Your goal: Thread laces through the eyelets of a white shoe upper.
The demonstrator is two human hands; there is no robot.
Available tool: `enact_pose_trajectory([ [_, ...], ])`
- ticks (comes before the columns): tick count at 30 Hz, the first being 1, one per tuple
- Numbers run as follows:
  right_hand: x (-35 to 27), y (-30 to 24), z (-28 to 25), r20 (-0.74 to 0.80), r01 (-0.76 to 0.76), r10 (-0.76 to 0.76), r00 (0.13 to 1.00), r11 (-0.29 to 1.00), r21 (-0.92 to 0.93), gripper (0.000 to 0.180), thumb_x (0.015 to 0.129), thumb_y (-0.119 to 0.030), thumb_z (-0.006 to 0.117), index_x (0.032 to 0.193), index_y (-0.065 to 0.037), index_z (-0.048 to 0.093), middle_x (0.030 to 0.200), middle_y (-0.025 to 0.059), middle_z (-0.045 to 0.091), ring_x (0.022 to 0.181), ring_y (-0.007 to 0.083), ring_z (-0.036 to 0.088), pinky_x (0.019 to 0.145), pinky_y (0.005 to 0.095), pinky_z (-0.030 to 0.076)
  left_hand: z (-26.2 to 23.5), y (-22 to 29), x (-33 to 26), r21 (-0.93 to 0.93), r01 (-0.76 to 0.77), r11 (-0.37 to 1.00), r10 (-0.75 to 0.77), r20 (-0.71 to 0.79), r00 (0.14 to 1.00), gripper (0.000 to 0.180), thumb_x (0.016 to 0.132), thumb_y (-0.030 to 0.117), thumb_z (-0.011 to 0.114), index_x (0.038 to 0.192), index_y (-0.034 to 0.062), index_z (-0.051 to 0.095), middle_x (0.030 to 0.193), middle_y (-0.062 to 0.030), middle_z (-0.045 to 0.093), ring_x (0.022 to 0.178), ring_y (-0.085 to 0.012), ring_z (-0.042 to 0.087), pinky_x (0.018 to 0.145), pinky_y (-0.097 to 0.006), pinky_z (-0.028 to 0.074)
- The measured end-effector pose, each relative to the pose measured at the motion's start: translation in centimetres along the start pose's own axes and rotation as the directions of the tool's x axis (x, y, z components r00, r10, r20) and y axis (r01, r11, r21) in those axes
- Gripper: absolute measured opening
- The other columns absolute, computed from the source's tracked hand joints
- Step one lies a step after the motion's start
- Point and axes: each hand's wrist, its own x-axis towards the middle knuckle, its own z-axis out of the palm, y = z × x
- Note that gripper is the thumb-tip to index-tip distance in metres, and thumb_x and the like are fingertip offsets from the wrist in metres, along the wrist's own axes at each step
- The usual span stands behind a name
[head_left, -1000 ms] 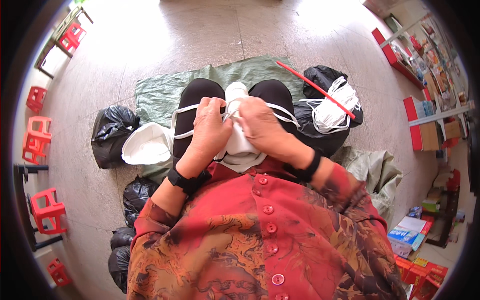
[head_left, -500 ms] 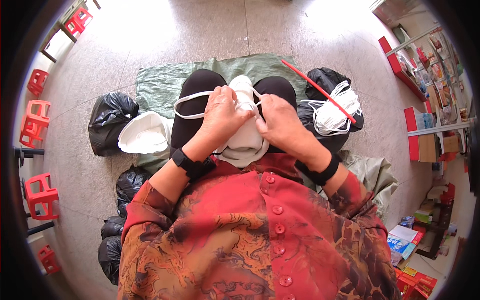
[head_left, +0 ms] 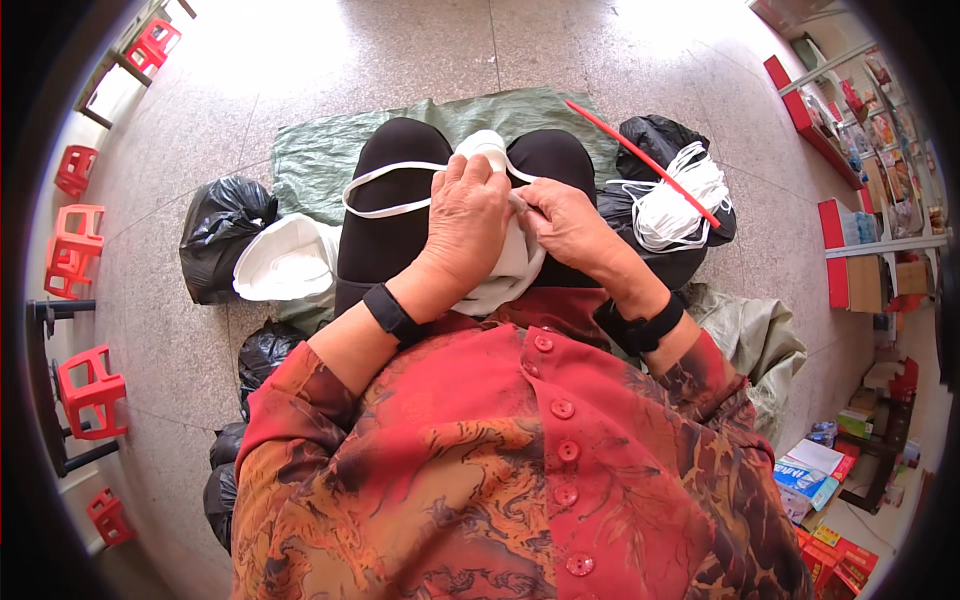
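Observation:
A white cloth item [head_left: 515, 265], shaped much like a shoe, lies between my knees with its narrow rounded end pointing away. My left hand [head_left: 466, 215] is closed over its middle, covering much of it. Thumb and fingers of my right hand [head_left: 570, 225] pinch a short bit of white cord at its right side. From under the left fingers a flat white cord [head_left: 385, 212] loops out over my left thigh. Another white piece [head_left: 290, 258], hollow and open, rests on the left beside a black bag.
A bundle of white cords [head_left: 680, 205] lies at the right with a thin red rod [head_left: 650, 165] across it. Black plastic bags [head_left: 228, 235] and a green woven sheet [head_left: 310, 165] surround my legs. Red stools [head_left: 92, 392] stand far left; shelves [head_left: 885, 245] line the right.
My left hand has shifted right and closed over the white item's middle. My right fingers have come in close beside it and now pinch the cord.

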Motion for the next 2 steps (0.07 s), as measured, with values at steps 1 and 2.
enact_pose_trajectory([
  [1,-0.02,0.24,0.12,-0.002,0.001,-0.001,1.0,1.0,0.016,0.024,0.086,-0.003,0.058,0.109,-0.003,0.067,0.09,0.0151,0.061,0.083,0.027,0.061,0.08,0.0366,0.049,-0.01,0.03,0.01,0.013,-0.012,1.0,0.012,0.007,1.0,0.02,0.072,0.013,0.071,0.089,0.0063,0.064,0.101,-0.0119,0.053,0.099,-0.0308,0.05,0.085,-0.045,0.041],
  [2,-0.03,0.5,0.14,0.001,0.002,-0.002,1.0,1.0,0.018,0.024,0.086,-0.003,0.058,0.109,-0.003,0.067,0.09,0.0151,0.061,0.083,0.027,0.061,0.08,0.0366,0.049,0.11,0.08,0.02,0.015,-0.01,1.0,0.01,0.009,1.0,0.02,0.072,0.013,0.071,0.089,0.0063,0.064,0.101,-0.0119,0.053,0.099,-0.0308,0.05,0.085,-0.045,0.041],
])
